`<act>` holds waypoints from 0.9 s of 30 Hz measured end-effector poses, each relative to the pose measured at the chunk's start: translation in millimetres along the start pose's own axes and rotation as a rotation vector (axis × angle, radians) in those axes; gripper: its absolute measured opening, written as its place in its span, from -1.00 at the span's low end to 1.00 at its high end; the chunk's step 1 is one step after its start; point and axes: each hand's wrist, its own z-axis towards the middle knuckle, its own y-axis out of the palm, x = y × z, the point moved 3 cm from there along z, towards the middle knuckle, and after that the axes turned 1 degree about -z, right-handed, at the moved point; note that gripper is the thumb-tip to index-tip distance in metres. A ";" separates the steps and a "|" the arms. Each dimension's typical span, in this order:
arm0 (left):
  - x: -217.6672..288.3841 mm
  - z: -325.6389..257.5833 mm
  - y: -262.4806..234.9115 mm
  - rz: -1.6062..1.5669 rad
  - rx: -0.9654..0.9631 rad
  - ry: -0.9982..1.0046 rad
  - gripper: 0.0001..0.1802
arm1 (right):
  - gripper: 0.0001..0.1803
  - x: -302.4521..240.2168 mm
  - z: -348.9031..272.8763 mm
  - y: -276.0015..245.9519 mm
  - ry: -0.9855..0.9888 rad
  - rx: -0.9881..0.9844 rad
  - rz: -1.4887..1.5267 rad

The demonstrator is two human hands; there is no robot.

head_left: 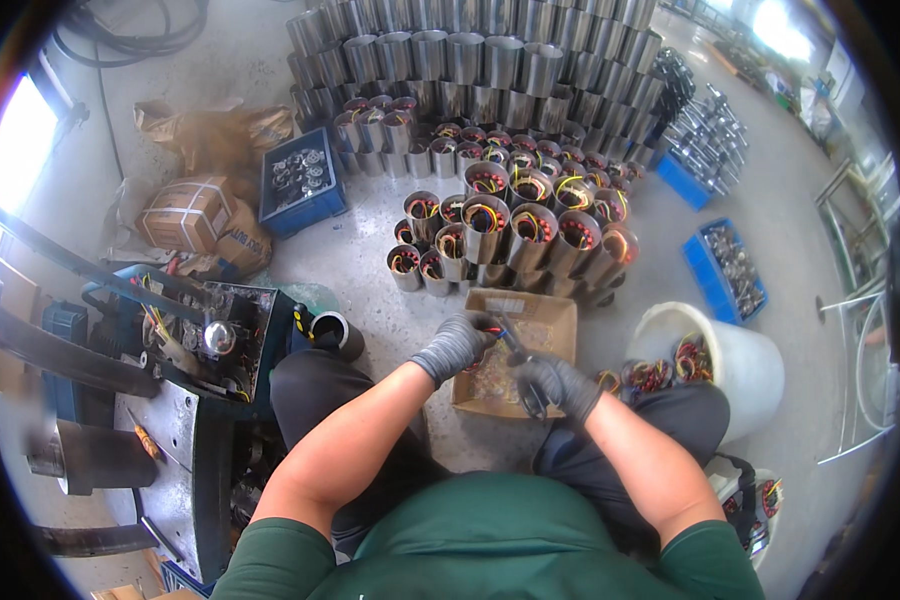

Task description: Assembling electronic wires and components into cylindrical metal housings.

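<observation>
My left hand [456, 345], in a grey glove, is closed with a short bit of red wire [493, 331] showing at its fingertips. Close beside it, my gloved right hand [555, 383] grips scissors [511, 335], their blades pointing up toward the left fingertips and a dark handle loop showing below the hand. Whether the blades touch the wire is too small to tell. Beneath both hands sits an open cardboard box [562, 335] with small coloured wire scraps on its bottom.
Metal cylinders with wire coils inside [485, 215] stand stacked ahead, before a wall of bare cylinders [465, 55]. A white bucket [760, 375] with wired coils is at my right. A machine on a metal bench [185, 440] stands left. Blue crates [342, 200] hold metal parts.
</observation>
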 end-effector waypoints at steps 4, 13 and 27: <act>9.1 -4.4 -1.9 0.133 0.029 0.103 -0.69 | -0.70 4.0 6.0 -12.4 0.096 -0.020 0.070; 35.1 -33.2 -75.9 -0.274 0.261 0.405 -0.72 | -0.83 -41.2 -10.4 -10.7 -0.344 0.188 -0.066; -113.8 -211.7 -167.9 -0.315 0.718 0.285 -0.76 | -0.59 -163.8 -114.1 -154.9 -0.859 0.543 -0.021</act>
